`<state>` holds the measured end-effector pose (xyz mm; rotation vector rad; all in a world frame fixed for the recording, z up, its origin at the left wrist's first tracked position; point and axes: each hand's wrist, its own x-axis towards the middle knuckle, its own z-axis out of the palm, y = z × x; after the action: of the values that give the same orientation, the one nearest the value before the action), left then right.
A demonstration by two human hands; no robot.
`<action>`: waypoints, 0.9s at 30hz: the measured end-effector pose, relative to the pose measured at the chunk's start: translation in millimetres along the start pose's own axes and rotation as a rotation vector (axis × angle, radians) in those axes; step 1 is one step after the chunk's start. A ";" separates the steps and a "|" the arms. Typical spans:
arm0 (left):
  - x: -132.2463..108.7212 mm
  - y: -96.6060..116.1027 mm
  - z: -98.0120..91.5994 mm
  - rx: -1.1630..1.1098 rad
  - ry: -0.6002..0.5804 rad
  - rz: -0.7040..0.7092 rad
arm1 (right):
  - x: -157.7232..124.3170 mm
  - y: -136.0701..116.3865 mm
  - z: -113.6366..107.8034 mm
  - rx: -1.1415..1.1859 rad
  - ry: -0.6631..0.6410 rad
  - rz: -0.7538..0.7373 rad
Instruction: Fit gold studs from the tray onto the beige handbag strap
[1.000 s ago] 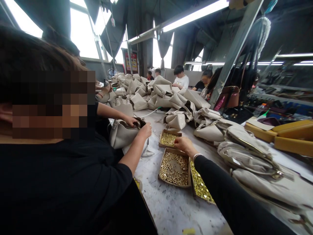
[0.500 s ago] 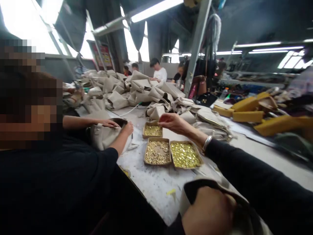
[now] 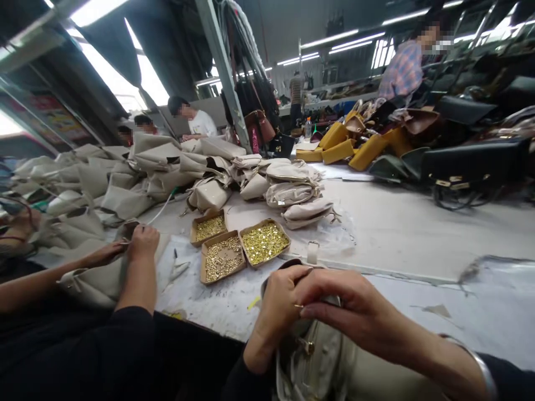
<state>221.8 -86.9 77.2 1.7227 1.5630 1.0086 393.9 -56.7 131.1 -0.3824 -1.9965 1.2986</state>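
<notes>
A light beige handbag (image 3: 324, 362) with gold fittings is in front of me, partly hidden under both hands. My left hand (image 3: 271, 314) is closed on its upper edge, fingertips out of sight. My right hand (image 3: 343, 295) pinches a tiny gold-coloured metal piece (image 3: 298, 306) between thumb and finger, right beside my left hand. Beyond the bag are three shallow cardboard trays: one of bright gold pieces (image 3: 264, 243), one of small round gold pieces (image 3: 223, 257), and a smaller one behind (image 3: 209, 227).
At left a co-worker's hands (image 3: 142, 242) work on another beige bag (image 3: 98, 281). Piled beige bags (image 3: 167, 161) cover the table's far left. Mustard bags (image 3: 334, 145) and a black bag (image 3: 472, 167) lie at right. A metal post (image 3: 225, 72) rises behind.
My right hand has come back from the smallest tray to the bag, beside my left hand. The view has turned right, bringing the black bag and a person in a checked shirt into sight.
</notes>
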 end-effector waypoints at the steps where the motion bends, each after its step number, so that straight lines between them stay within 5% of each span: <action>1: 0.5 -0.1 1.5 -0.047 -0.001 -0.040 | -14.0 11.0 -0.4 0.004 0.039 0.024; 5: 0.5 -1.7 9.0 -0.162 0.018 -0.148 | -54.0 47.6 4.0 -0.072 0.328 0.034; 11: -6.1 8.2 17.1 -0.072 -0.048 -0.025 | -72.0 69.9 23.8 -0.253 0.625 -0.017; 27: -13.7 13.6 24.0 -0.067 -0.080 0.063 | -72.2 64.5 19.7 -0.141 0.630 0.052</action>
<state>249.1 -100.8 73.8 1.7536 1.4174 0.9984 422.4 -83.3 40.3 -0.8049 -1.5450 0.9134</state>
